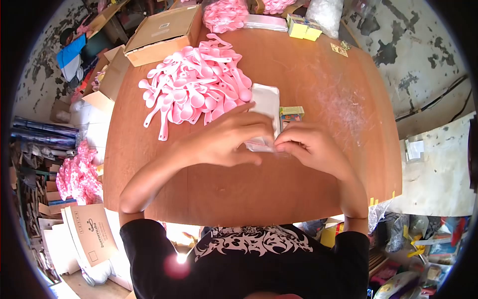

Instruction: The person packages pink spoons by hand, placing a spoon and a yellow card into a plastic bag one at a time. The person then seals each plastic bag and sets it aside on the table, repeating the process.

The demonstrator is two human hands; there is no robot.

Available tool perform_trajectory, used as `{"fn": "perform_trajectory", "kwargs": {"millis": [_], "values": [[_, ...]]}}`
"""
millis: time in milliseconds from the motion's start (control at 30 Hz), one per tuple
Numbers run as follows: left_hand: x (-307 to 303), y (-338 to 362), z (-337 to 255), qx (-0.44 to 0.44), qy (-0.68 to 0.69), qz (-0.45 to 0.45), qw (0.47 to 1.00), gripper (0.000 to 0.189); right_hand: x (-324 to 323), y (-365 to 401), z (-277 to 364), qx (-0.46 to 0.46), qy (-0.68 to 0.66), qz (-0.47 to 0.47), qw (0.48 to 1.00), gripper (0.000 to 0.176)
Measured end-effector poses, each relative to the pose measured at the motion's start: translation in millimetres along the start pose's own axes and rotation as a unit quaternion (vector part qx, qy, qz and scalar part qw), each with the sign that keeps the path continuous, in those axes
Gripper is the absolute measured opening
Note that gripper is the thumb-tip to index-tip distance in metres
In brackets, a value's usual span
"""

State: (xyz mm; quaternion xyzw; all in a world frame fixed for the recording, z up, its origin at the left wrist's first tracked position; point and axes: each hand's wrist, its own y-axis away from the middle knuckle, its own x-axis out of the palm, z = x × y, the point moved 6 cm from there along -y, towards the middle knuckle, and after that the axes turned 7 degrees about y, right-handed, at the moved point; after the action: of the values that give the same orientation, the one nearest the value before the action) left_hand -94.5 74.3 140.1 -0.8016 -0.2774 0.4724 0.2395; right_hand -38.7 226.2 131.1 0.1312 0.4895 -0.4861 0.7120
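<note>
A stack of clear plastic bags [267,99] lies on the wooden table in front of me, its near end under my hands. Over the stack's left side reaches my left hand [230,135], fingers spread and thumb apart, nothing gripped in it. My right hand [312,147] pinches thumb and fingertips together at the near right corner of the bags, on thin clear plastic. Just beyond that hand is a small yellow-green printed box [292,113]. A large heap of pink plastic spoons [196,84] spreads beyond my left hand, close to the stack.
A cardboard box [162,32] rests at the table's back left. Along the back edge are a bag of pink spoons [225,15], yellow boxes [303,27] and a clear plastic bundle [324,16]. Cartons [89,234] stand on the floor at left.
</note>
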Motion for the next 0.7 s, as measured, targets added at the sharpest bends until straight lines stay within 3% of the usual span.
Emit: {"fn": "perform_trajectory", "kwargs": {"millis": [67,100,167,233,300,333,367,433,500,633,700], "values": [[18.1,-0.4,20.3,-0.061,0.164,0.114,0.978,0.017,-12.6,5.5,-7.5,0.075,-0.066,-0.071,0.992,0.009],[15.7,-5.7,28.0,-0.131,0.196,0.088,0.968,0.008,-12.6,8.9,-12.8,0.08,-0.065,-0.068,0.992,0.009],[2.7,-20.9,38.6,-0.16,0.211,0.031,0.964,0.008,-11.7,20.0,-42.2,0.156,-0.011,-0.08,0.985,0.012],[-4.7,-29.6,42.6,-0.165,0.222,0.019,0.961,0.008,4.1,32.3,-61.8,0.161,0.061,-0.048,0.984,0.013],[-9.2,-27.5,55.6,-0.304,0.326,-0.041,0.894,0.009,19.4,41.8,-63.6,0.124,0.224,-0.023,0.966,0.013],[-14.3,-27.2,53.9,-0.378,0.307,-0.003,0.874,0.011,22.4,44.3,-63.3,0.125,0.226,-0.022,0.966,0.013],[-10.6,-24.8,59.6,-0.377,0.309,-0.004,0.873,0.011,24.9,45.7,-63.9,0.151,0.226,-0.024,0.962,0.014],[-13.5,-28.5,63.6,-0.267,0.295,-0.068,0.915,0.013,28.6,49.0,-67.3,0.176,0.226,-0.025,0.958,0.016],[-10.7,-24.6,67.4,-0.289,0.321,-0.069,0.899,0.016,28.4,52.5,-76.3,0.193,0.167,-0.056,0.965,0.015],[-2.2,-13.9,83.1,-0.347,0.33,-0.079,0.874,0.025,25.2,51.7,-80.0,0.171,0.182,-0.06,0.966,0.014],[0.6,-14.2,84.6,-0.313,0.329,-0.095,0.886,0.026,24.9,49.6,-80.7,0.175,0.178,-0.057,0.967,0.012]]}}
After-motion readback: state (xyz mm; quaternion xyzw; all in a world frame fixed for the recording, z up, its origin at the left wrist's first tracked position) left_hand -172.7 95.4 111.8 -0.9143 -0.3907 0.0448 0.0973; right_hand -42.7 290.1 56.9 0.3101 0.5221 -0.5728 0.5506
